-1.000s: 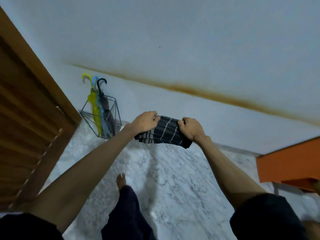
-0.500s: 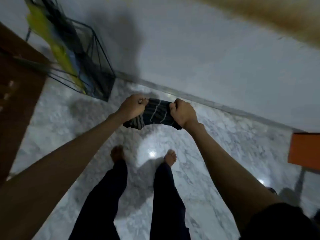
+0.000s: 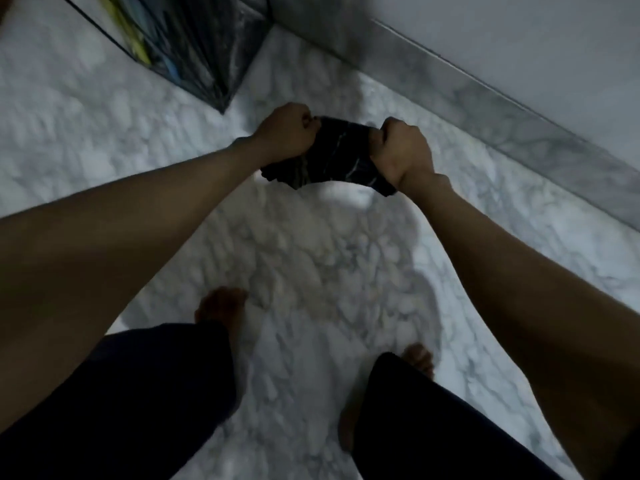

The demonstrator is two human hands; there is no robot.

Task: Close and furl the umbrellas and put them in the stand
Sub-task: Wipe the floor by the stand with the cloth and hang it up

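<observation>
- The left hand (image 3: 287, 133) was a closed fist round one end of the small dark striped umbrella (image 3: 332, 154). The right hand (image 3: 403, 150) was curled tight round the other end.
- The umbrella hung between the two fists above the marble floor (image 3: 311, 258), short and bunched, its cloth creased. Whether a strap was done up I could not tell.
- The wire stand (image 3: 225, 50) stood on the floor near the left hand, by the skirting (image 3: 485, 95) and apart from the umbrella. Other umbrellas (image 3: 145, 46) leaned in it, a yellow and a blue one among them, all blurred.
- To my eye the furling was near done, and the drop into the stand was what remained.
- If either fist slackened before the cloth was fastened, the folds could spring loose.
- So short an umbrella might slip out through the stand's open wire sides. It might also catch on those inside and tip the light frame.
- A bare foot (image 3: 221, 306) stood below the hands, so a dropped umbrella might strike it.
</observation>
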